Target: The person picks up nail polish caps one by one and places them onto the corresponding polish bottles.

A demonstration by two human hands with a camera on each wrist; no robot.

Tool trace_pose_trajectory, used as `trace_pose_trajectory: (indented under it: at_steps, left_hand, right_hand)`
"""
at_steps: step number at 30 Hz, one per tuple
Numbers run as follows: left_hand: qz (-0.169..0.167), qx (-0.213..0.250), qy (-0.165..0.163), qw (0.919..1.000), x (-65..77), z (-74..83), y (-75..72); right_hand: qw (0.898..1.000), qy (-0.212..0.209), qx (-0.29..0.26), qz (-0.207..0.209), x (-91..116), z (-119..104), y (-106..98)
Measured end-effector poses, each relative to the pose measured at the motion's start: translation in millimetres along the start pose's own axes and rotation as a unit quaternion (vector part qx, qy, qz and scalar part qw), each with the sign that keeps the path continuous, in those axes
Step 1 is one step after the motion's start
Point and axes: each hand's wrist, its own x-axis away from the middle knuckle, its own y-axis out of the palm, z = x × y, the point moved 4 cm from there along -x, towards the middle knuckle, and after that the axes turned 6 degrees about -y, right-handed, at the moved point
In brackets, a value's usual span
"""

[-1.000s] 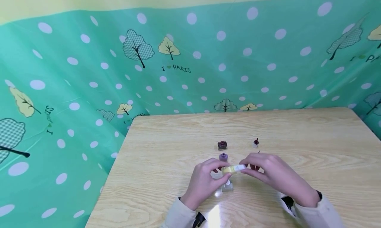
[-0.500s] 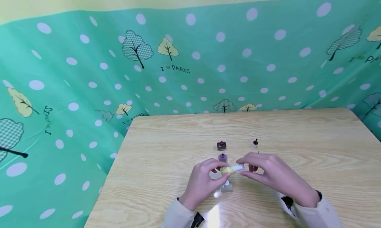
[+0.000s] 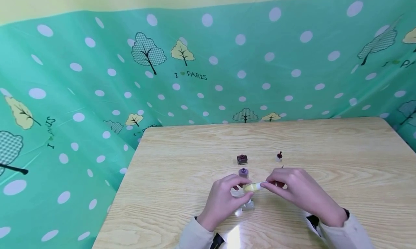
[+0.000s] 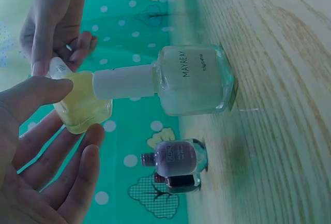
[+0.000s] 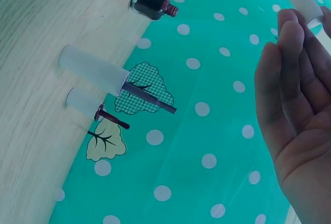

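My left hand (image 3: 224, 196) pinches a small nail polish bottle (image 4: 83, 105) of pale yellow between thumb and fingers, tilted on its side above the table. From the right, my right hand (image 3: 294, 185) pinches the bottle's white cap (image 5: 302, 1) with thumb and fingertips; the cap sits on the bottle's neck. Below the left hand, a capped nail polish bottle (image 4: 194, 81) with pale, whitish contents stands on the table. Beyond it, a purple nail polish bottle (image 4: 177, 158) and a dark red one (image 5: 150, 0) stand uncapped in a line.
To the right of the bottles, two white caps stand brush-up on the wooden table (image 3: 182, 151): a larger purple-brushed cap (image 5: 93, 69) and a smaller red-brushed cap (image 5: 83, 102). A green dotted curtain (image 3: 195, 61) hangs behind the table and along its left side.
My right thumb and fingers have shifted on the white cap, loosening around it and then closing on it again. The left hand keeps the yellow bottle in nearly the same place.
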Motion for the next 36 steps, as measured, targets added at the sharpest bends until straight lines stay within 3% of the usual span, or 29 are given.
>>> trace_pose_trajectory:
  at_steps: [19,27,36]
  left_hand:
    - [0.000,0.004,-0.014,0.9999,-0.9,-3.3,0.3]
    - [-0.003,0.005,-0.014,0.9999,-0.3,-3.4,2.0]
    - [-0.004,-0.001,-0.015,0.9999,-0.3,-4.6,2.4]
  right_hand:
    - [0.999,0.003,-0.025,-0.033,1,-2,-3]
    - [1.000,0.018,0.021,-0.003,0,-1,3]
    - [0.998,0.043,0.037,0.010,0,0,9]
